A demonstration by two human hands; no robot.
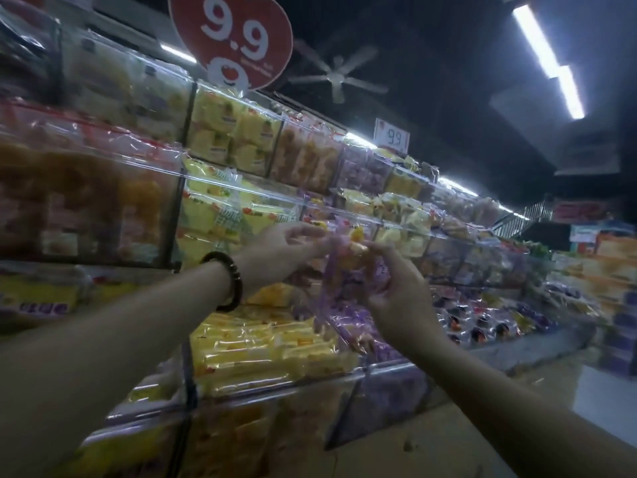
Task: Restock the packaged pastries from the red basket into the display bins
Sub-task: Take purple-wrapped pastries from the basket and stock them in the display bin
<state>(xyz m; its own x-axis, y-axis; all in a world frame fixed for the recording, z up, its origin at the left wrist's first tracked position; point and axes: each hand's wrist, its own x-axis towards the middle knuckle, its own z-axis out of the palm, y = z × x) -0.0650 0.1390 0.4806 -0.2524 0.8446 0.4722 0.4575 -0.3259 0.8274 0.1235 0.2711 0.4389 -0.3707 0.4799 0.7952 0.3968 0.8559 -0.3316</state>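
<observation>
The pastry packets (pixel 348 270) are clear film printed in lilac purple, with yellow-orange cake showing through. The transparent display bins (pixel 248 191) hold bright yellow wrappers (pixel 213 215) — some with small red marks — and amber-brown buns (pixel 303 160). A red heart-shaped sign (pixel 234 36) carries white digits. The bracelet (pixel 229 281) is a string of dark beads — nearly black.
</observation>
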